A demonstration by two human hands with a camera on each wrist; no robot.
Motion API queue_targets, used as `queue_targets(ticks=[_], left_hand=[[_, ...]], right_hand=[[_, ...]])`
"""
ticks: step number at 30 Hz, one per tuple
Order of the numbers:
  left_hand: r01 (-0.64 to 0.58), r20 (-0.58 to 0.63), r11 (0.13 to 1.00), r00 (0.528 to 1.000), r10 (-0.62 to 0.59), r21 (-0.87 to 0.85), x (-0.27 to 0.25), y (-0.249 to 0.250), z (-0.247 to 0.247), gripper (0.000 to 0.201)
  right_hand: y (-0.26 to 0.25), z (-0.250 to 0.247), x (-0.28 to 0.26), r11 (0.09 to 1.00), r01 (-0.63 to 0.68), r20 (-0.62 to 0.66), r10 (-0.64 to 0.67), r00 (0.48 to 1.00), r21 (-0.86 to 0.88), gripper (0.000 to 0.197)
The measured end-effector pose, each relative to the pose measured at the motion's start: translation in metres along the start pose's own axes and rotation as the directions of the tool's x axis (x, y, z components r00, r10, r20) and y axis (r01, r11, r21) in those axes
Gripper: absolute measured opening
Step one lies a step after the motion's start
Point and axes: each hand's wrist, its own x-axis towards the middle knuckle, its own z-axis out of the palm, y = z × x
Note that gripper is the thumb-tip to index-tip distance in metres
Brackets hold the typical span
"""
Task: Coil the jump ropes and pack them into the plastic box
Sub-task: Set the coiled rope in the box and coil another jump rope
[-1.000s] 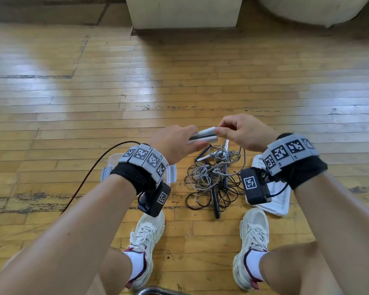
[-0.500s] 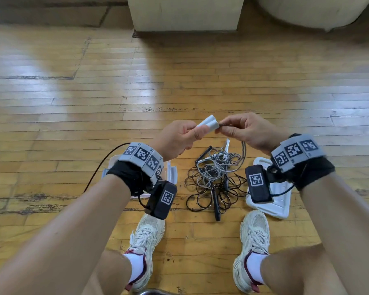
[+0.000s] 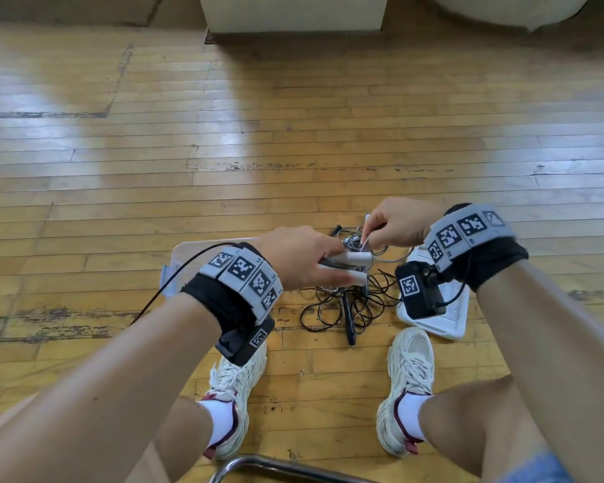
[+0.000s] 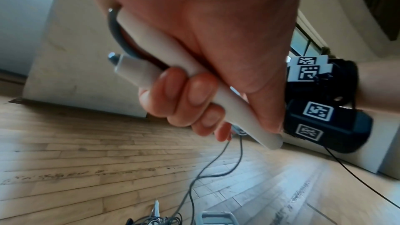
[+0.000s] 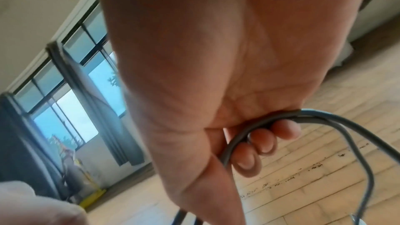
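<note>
Head view shows the left hand (image 3: 299, 261) gripping two white handles (image 3: 353, 257) together while the right hand (image 3: 396, 226) pinches a loop of grey cord (image 5: 259, 126) above the tangled ropes (image 3: 346, 301) on the floor. I judge coiling barely begun: the plastic box (image 3: 175, 270) at the left holds no ropes that I can see, its lid (image 3: 443, 322) lying to the right.
</note>
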Motion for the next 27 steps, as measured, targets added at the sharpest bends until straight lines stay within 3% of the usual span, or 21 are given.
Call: queue_targets(ticks=[3, 6, 12, 15, 21, 27], left_hand=[[0.027, 0.024, 0.996, 0.999, -0.029, 0.085, 0.003, 0.009, 0.011, 0.058], [0.123, 0.015, 0.983, 0.992, -0.126, 0.135, 0.006, 0.006, 0.021, 0.05], [0.269, -0.024, 0.961, 0.963, -0.268, 0.063, 0.013, -0.006, 0.022, 0.049], [0.328, -0.054, 0.943, 0.944, -0.325, 0.052, 0.015, -0.009, 0.022, 0.046], [0.285, -0.012, 0.957, 0.959, -0.285, 0.052, 0.014, -0.012, 0.024, 0.043], [0.245, -0.014, 0.964, 0.969, -0.245, 0.101, 0.014, -0.004, 0.034, 0.048]], right_hand=[[-0.003, 0.007, 0.003, 0.996, -0.043, -0.045, 0.04, 0.998, -0.075, 0.012], [-0.007, 0.008, 0.004, 0.994, -0.06, -0.075, 0.053, 0.996, -0.091, 0.013], [-0.02, -0.002, -0.002, 0.994, -0.091, -0.138, 0.098, 0.986, 0.062, 0.028], [-0.024, 0.0, -0.002, 0.998, -0.054, -0.219, 0.056, 0.974, 0.016, 0.024], [-0.024, 0.006, -0.003, 0.994, 0.009, -0.358, -0.048, 0.932, -0.109, 0.021], [-0.022, 0.01, -0.001, 0.994, 0.005, -0.377, -0.048, 0.925, -0.113, 0.021]])
